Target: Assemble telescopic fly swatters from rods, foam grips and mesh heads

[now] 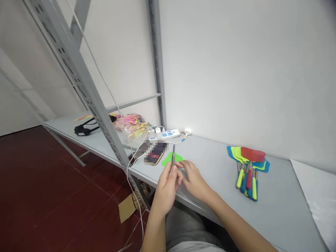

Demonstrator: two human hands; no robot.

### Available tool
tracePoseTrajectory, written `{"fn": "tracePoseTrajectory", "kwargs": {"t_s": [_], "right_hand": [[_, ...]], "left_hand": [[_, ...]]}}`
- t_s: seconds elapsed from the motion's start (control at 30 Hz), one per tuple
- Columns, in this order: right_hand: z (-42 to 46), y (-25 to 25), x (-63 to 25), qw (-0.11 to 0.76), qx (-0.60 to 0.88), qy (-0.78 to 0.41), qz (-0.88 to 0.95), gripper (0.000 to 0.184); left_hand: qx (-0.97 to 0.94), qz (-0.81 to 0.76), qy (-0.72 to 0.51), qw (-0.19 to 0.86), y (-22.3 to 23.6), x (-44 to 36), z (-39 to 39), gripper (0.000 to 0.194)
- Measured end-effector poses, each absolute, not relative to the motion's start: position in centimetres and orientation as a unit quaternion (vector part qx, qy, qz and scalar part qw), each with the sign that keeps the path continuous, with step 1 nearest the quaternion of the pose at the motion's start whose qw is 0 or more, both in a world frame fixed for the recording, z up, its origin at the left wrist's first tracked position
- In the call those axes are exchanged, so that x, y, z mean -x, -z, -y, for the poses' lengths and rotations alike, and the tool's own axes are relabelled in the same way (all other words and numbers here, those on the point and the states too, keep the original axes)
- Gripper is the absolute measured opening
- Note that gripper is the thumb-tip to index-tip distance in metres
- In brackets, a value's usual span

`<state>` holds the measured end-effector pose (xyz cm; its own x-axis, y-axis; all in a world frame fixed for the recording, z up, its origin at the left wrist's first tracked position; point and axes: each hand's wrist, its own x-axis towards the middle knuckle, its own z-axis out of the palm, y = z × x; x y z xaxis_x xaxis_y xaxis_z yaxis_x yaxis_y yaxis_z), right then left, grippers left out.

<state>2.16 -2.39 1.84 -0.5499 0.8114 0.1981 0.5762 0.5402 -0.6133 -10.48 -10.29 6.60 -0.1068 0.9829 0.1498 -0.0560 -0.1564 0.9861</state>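
Observation:
My left hand (pixel 166 187) is closed around a thin metal rod (pixel 173 154) and holds it upright over the front of the grey table (pixel 215 164). A green flat piece (pixel 168 160) shows just behind the rod. My right hand (pixel 191 176) meets the left one at the rod's base, fingers curled against it. A blurred phone (pixel 155 153) lies flat just left of the hands.
A bundle of coloured fly swatters (pixel 248 166) lies at the right. A white power strip (pixel 165 134) with cables sits by the wall. A bag of bright items (pixel 131 124) and a black object (pixel 84 128) lie at the far left. A grey rack post (pixel 86 87) stands left.

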Motion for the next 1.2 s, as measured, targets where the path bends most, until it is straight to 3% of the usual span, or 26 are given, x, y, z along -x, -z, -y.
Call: {"fn": "tracePoseTrajectory", "kwargs": {"t_s": [0.13, 0.37, 0.53, 0.67, 0.73, 0.83, 0.9, 0.97, 1.2], "right_hand": [[0.0, 0.0, 1.9, 0.181, 0.402, -0.2, 0.875, 0.068], [2.2, 1.6, -1.0, 0.205, 0.423, -0.103, 0.876, 0.038], [4.3, 3.6, -7.4, 0.257, 0.5, -0.01, 0.827, 0.035], [6.7, 2.8, -14.2, 0.301, 0.603, -0.113, 0.73, 0.037], [8.3, 1.3, -17.1, 0.362, 0.629, -0.18, 0.664, 0.033], [10.0, -1.4, -20.0, 0.57, 0.622, -0.226, 0.487, 0.031], [10.4, -3.1, -21.1, 0.728, 0.543, -0.247, 0.336, 0.026], [10.4, -4.3, -21.7, 0.816, 0.43, -0.313, 0.229, 0.019], [11.1, -5.9, -19.6, 0.803, 0.307, -0.482, 0.169, 0.018]], "left_hand": [[-0.52, -0.481, -0.529, 0.467, -5.9, 10.6, 9.8, 0.037], [-0.549, -0.466, -0.48, 0.501, -4.8, 9.9, 8.9, 0.038], [-0.606, -0.446, -0.408, 0.517, -5.1, 8.1, 9.3, 0.039], [-0.639, -0.424, -0.348, 0.539, -5.8, 6.5, 9.9, 0.04], [-0.657, -0.413, -0.327, 0.539, -5.9, 5.5, 10.1, 0.04], [-0.683, -0.393, -0.296, 0.54, -5.8, 3.5, 10.4, 0.039], [-0.692, -0.384, -0.28, 0.543, -5.8, 2.1, 10.6, 0.039], [-0.7, -0.377, -0.27, 0.543, -5.8, 0.7, 11.0, 0.039], [-0.731, -0.367, -0.266, 0.51, -6.1, -2.4, 12.3, 0.039]]}}
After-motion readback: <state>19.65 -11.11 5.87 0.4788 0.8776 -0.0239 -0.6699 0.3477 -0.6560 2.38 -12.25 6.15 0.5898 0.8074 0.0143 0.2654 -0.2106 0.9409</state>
